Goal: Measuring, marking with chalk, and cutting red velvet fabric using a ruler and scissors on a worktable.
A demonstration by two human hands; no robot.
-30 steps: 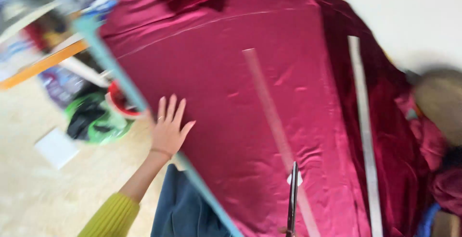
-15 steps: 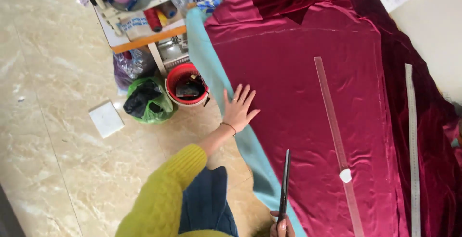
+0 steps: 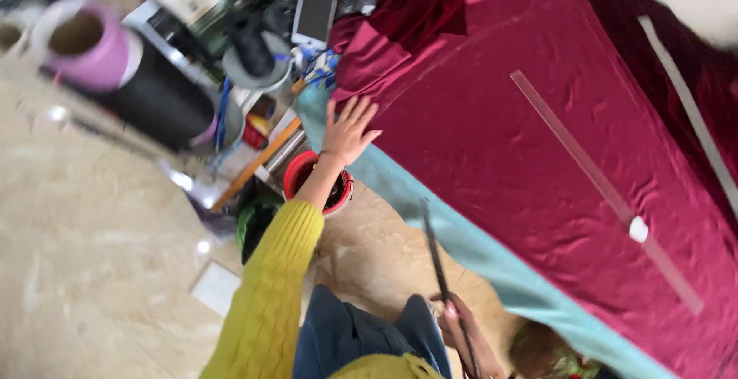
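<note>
My left hand (image 3: 347, 131) reaches out in a yellow knitted sleeve, fingers spread, resting on the near edge of the dark red satin fabric (image 3: 538, 156) that covers the teal table (image 3: 461, 244). My right hand (image 3: 461, 333) is low in view, closed around the handles of long black scissors (image 3: 438, 264) whose blades point away from me, over the floor beside the table edge. A long clear ruler (image 3: 600, 187) lies diagonally on the fabric with a small white chalk piece (image 3: 638, 229) on it.
A second pale strip (image 3: 688, 110) lies near the fabric's far side. Left of the table stand a red bucket (image 3: 304, 175), a green bag (image 3: 257, 221), a shelf with a phone (image 3: 317, 6), and a black-and-pink roll (image 3: 123, 71). A white paper (image 3: 215, 287) lies on the tiled floor.
The view has swung and tilted. My left hand has slid along the fabric edge toward the table corner. The scissors stay in my right hand, now off the table edge.
</note>
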